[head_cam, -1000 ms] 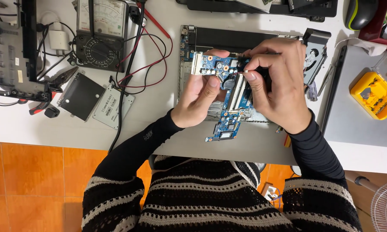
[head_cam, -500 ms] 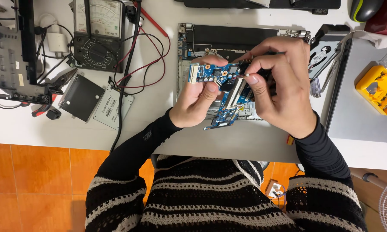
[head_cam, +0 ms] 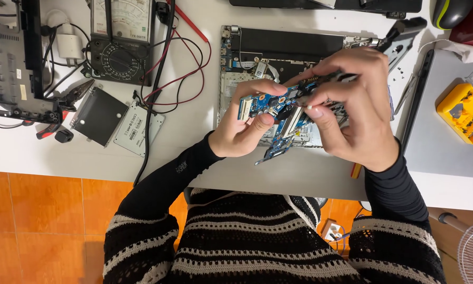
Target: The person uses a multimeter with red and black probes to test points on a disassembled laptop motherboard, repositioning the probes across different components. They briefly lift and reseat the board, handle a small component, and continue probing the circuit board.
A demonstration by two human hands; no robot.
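My left hand (head_cam: 244, 126) grips a blue circuit board (head_cam: 268, 108) by its left part, thumb on top, and holds it above an opened laptop base (head_cam: 278, 50) on the white desk. My right hand (head_cam: 357, 108) closes over the board's right part; its fingers pinch a small dark part (head_cam: 299, 97) on the board. The right half of the board is hidden under that hand. A lower lobe of the board (head_cam: 276, 150) sticks out below the hands.
An analog multimeter (head_cam: 122, 42) with red and black leads lies at the back left. Two flat drives (head_cam: 115, 121), pliers (head_cam: 63, 105) and a dismantled black chassis (head_cam: 10, 58) are at left. A grey laptop lid (head_cam: 441, 137) and a yellow screwdriver-bit case (head_cam: 465, 113) lie at right.
Both hands have lifted the circuit board slightly up and away from the laptop base. The right hand's fingers have shifted onto the small dark part.
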